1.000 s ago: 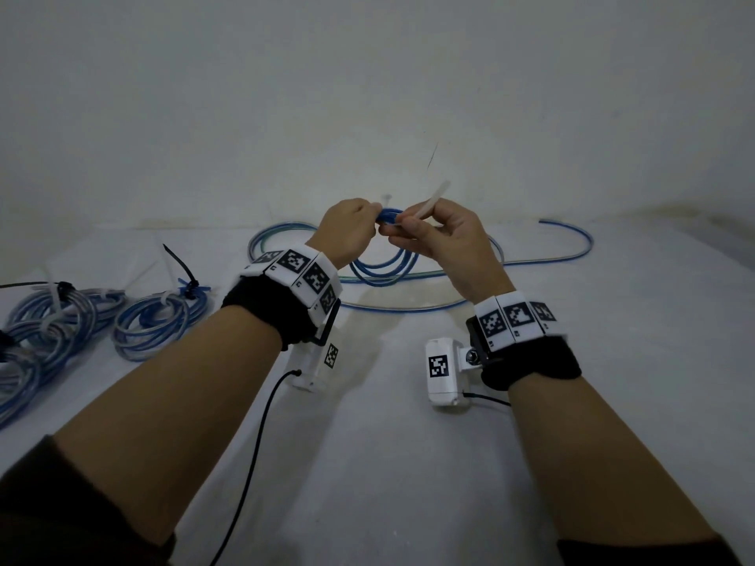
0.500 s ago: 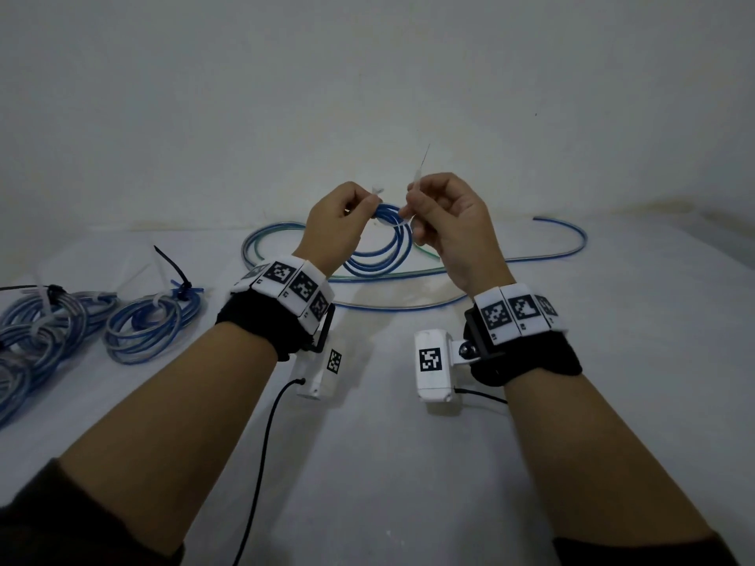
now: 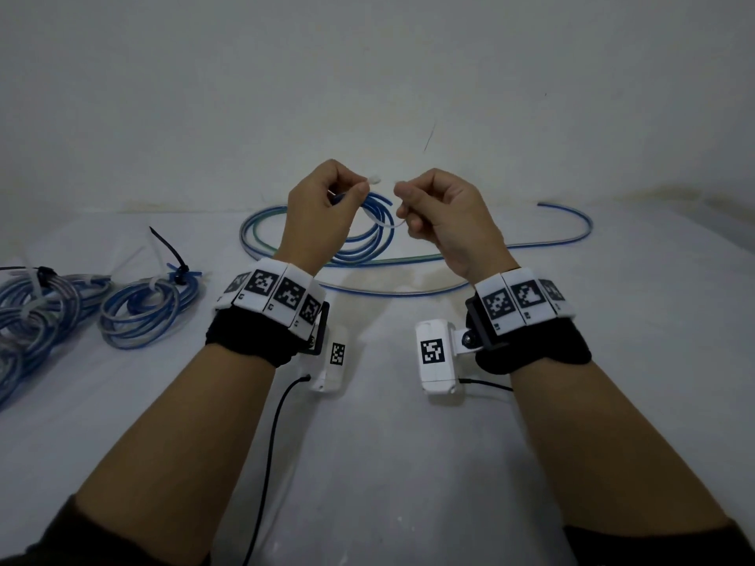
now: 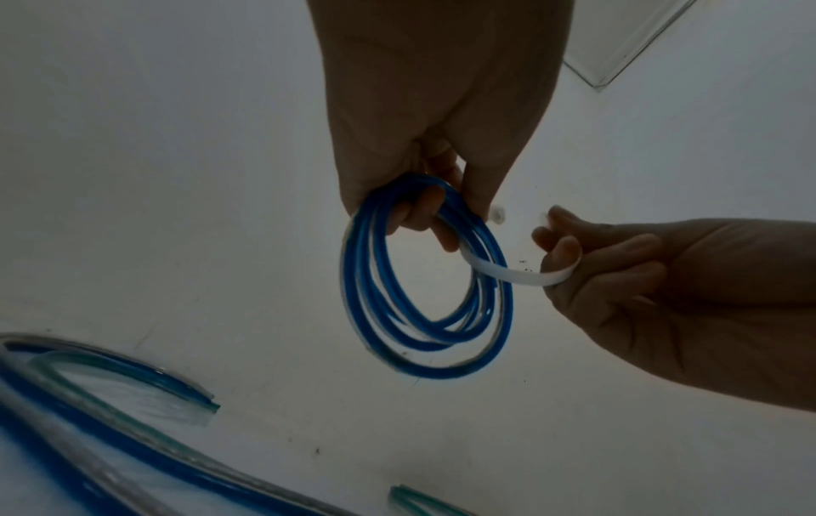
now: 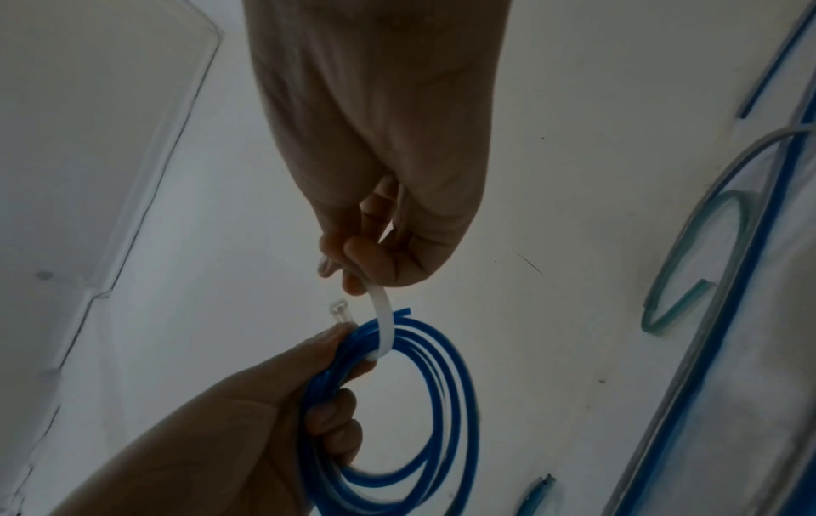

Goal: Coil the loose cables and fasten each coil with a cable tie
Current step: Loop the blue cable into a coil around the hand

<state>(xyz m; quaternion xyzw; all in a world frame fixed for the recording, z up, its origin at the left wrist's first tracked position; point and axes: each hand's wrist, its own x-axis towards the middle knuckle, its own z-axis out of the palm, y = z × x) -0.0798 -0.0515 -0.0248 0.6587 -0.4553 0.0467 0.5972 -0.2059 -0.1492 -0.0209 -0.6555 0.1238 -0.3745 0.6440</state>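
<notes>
A small blue cable coil (image 3: 369,234) (image 4: 424,289) (image 5: 415,401) hangs in the air above the table. My left hand (image 3: 327,206) (image 4: 424,195) (image 5: 309,384) grips its top, fingers curled through the loops. A white cable tie (image 3: 384,220) (image 4: 503,274) (image 5: 384,324) runs under the bundle; its square head (image 3: 374,180) (image 4: 496,213) (image 5: 339,309) sticks up by my left thumb. My right hand (image 3: 433,206) (image 4: 587,258) (image 5: 371,251) pinches the tie's tail, bent into a curve toward the head.
Two tied coils (image 3: 147,304) (image 3: 36,308) lie at the left of the white table (image 3: 408,463), with black and white tie tails sticking up. Loose blue and clear cables (image 3: 449,255) (image 4: 110,436) (image 5: 750,279) sprawl behind my hands up to the wall.
Both hands have drawn slightly apart. The tie's tail, which stood upright from my right fingers, is now bent down in a curve under the coil. The coil stays in my left hand.
</notes>
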